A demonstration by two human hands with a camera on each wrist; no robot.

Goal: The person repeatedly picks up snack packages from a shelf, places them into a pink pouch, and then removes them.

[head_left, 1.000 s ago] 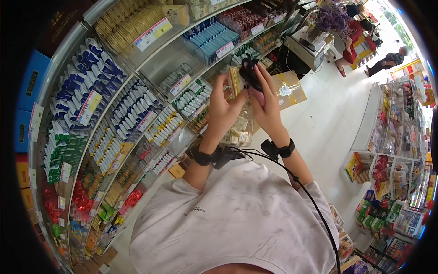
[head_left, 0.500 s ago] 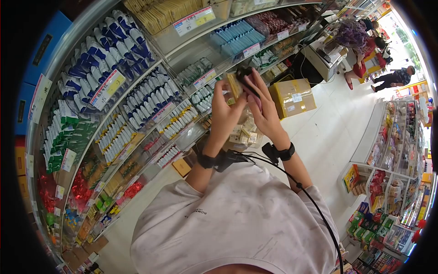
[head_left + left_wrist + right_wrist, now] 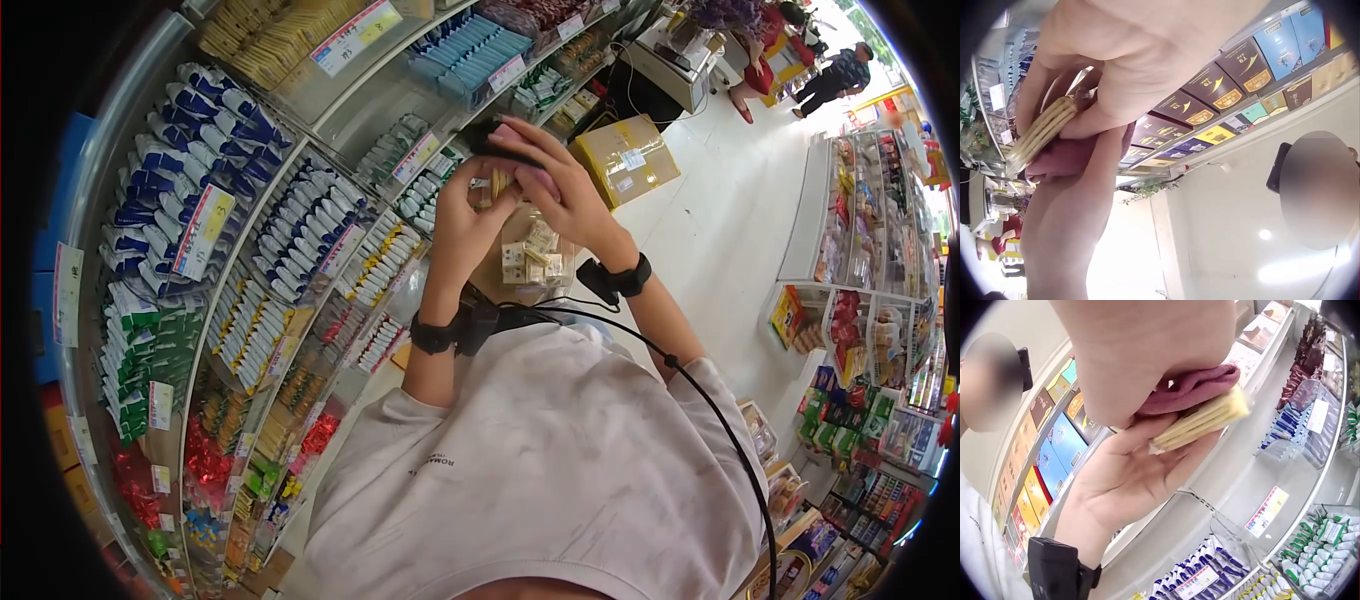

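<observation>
shop shelves (image 3: 1250, 481) behind. left hand (image 3: 465, 220): fingers pinch yellowish packet (image 3: 1204, 422); right hand (image 3: 570, 190) grips cloth (image 3: 1191, 395). likely light, brittle (hold flat sides).

place: a packaged-snack shop, where i stand at curved shelving (image 3: 1204, 481).
bins: clear bins (image 3: 1272, 472) beside me display small wrapped packets (image 3: 190, 170) in rows.
tags: printed price tags (image 3: 203, 232) front the goods.
boxes: brown boxes (image 3: 1216, 84) and blue boxes (image 3: 1282, 50) stand in ranks on the shelves.
aisle: across the pale floor (image 3: 690, 260) from me, a white rack (image 3: 805, 210) carries more packaged goods.
far end: a person in red (image 3: 757, 77) and a person in dark clothes (image 3: 833, 78) share the floor.
</observation>
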